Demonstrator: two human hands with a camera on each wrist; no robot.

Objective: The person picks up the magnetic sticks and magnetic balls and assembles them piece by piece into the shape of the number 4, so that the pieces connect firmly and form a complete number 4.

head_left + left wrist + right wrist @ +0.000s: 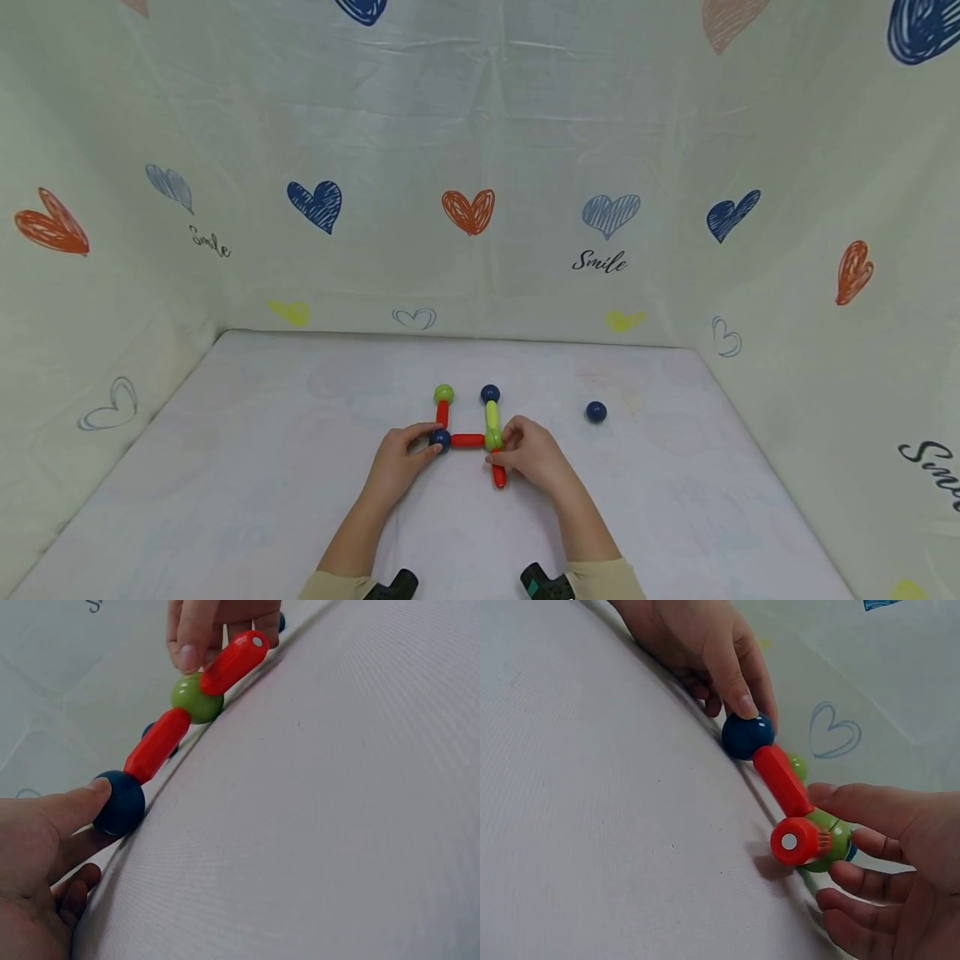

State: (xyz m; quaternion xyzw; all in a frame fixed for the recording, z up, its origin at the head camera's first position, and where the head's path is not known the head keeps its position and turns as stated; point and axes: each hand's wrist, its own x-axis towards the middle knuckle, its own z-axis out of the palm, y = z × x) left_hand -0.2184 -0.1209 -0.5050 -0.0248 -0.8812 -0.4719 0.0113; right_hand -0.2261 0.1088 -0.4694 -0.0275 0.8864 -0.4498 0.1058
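A flat figure of magnetic rods and balls lies on the table. My left hand (400, 461) pinches its left blue ball (120, 802) between thumb and fingers. From that ball one red rod (442, 414) runs back to a green ball (444, 394), another red rod (157, 746) across to a second green ball (196, 699). My right hand (534, 452) holds this second green ball, thumb and fingers on either side. A yellow-green rod (492, 415) leads back from it to a blue ball (490, 393). Toward me a red rod (795, 841) sticks out, its end bare.
A loose dark blue ball (596, 412) lies on the white table (675, 500) to the right of the figure. Behind and beside the table hangs a pale curtain (525, 150) printed with hearts. Both wrists carry black cameras.
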